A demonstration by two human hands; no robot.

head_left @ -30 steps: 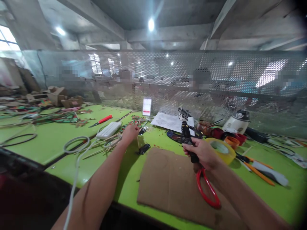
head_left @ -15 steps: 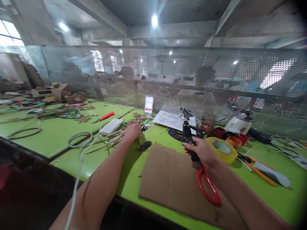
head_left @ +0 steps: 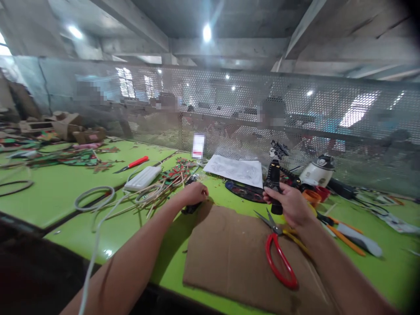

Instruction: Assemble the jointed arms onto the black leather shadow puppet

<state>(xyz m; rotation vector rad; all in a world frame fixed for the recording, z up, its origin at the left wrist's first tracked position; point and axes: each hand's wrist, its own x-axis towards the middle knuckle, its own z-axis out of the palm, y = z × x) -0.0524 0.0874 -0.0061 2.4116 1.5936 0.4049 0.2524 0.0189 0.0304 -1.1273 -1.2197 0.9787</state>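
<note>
My right hand [head_left: 293,202] grips a black flat cut-out figure [head_left: 273,176] by its lower part and holds it upright. The figure has gold studs, an arm out to the right and a white-faced head with a dark headdress. Over the table my left hand [head_left: 195,193] is closed, fingertips pinched together; whatever is in them is too small to make out. Black pieces [head_left: 190,209] lie beneath and beside it. Scissors with red handles [head_left: 280,262] rest partly open on a cardboard sheet [head_left: 226,249], below my right hand.
White sheets with drawings [head_left: 234,168] lie behind a dark oval tray [head_left: 241,191]. Thin sticks, a power strip [head_left: 143,178] and a red-handled knife [head_left: 136,162] are on the left. Orange-handled pliers [head_left: 348,238] and small pots [head_left: 311,197] stand right. A perforated screen [head_left: 216,105] borders the table.
My right hand has raised the figure and moved it right, uncovering the scissors' blades. My left hand has shifted right and slightly nearer, over the black pieces. The view has turned slightly right.
</note>
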